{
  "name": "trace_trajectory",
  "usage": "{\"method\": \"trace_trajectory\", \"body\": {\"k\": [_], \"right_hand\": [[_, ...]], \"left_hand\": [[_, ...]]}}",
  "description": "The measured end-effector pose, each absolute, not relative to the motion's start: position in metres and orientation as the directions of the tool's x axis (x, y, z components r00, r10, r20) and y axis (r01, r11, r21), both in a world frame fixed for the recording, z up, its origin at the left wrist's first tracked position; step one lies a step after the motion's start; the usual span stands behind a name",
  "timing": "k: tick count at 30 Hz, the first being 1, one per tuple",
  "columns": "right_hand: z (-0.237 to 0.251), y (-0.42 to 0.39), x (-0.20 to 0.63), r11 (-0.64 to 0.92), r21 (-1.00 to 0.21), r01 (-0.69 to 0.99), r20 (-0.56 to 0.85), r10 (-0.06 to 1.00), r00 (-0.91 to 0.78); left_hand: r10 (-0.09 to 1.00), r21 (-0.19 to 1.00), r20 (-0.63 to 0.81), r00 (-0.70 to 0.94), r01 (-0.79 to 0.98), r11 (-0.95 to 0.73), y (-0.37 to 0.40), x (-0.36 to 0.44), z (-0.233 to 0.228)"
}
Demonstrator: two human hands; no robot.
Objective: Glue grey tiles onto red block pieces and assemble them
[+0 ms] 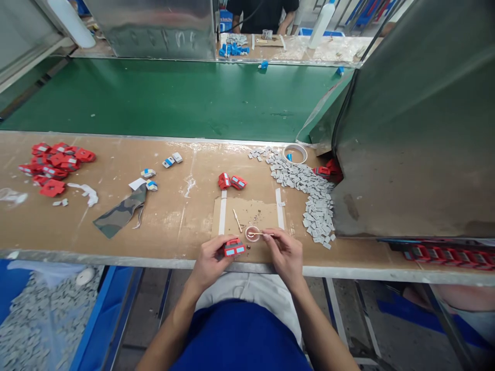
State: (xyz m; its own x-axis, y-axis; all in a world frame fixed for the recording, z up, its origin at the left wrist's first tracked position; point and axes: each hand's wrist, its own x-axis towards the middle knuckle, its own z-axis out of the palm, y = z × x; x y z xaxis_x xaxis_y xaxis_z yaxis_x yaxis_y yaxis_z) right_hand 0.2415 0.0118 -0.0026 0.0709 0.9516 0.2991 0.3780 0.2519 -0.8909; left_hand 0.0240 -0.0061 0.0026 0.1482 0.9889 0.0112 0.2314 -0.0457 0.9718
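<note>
"Two bare hands meet at the near edge of a brown tabletop. What does the left hand hold?"

"One red block-shaped piece with light-blue rectangles on its side, pinched between thumb and fingers at the tabletop's near edge. Whether it touches the surface cannot be told."

"And the right hand?"

"Thumb and fingertips close narrowly on a thin pale stick. Its far end reaches into a small round clear cup with pinkish contents, just beside the red piece."

"What lies beneath the cup?"

"A flat sheet of brown cardboard, with strips of white tape at its left and right sides. A second slim white stick lies on it, near the cup."

"And farther out?"

"Two similar red pieces sit side by side just beyond the cardboard. To the right spreads a bank of small grey square tiles, a white ring of tape at its far end. Well to the left are a heap of red pieces and a strip of camouflage cloth. Across a long green surface, a person in a dark shirt is partly visible."
</note>
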Motion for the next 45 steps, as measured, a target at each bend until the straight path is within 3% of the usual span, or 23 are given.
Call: {"method": "trace_trajectory", "body": {"k": [6,15,19,34,42,45], "right_hand": [[-0.002,0.006,0.242,0.092,-0.970,0.225,0.137,0.971,0.197],[0.044,-0.004,0.225,0.402,-0.847,0.348,0.400,0.913,-0.082],[0.043,-0.001,0.219,0.474,-0.785,0.400,0.447,0.879,-0.165],[0.039,0.000,0.217,0.498,-0.770,0.399,0.446,0.867,-0.221],[0.036,0.006,0.237,0.393,-0.800,0.453,0.434,0.901,-0.015],[0.025,0.005,0.233,0.394,-0.776,0.493,0.416,0.907,-0.069]], "left_hand": [[0.985,0.969,0.063,0.163,0.227,-0.100,-0.006,0.026,0.003],[0.974,0.933,0.115,0.194,0.316,-0.173,-0.009,0.027,0.001],[0.970,0.927,0.146,0.194,0.316,-0.203,-0.009,0.028,-0.001],[0.961,0.904,0.183,0.205,0.349,-0.247,-0.008,0.029,0.000],[0.976,0.934,0.133,0.175,0.308,-0.183,-0.008,0.028,0.006],[0.978,0.944,0.124,0.166,0.283,-0.168,-0.009,0.025,0.004]]}}
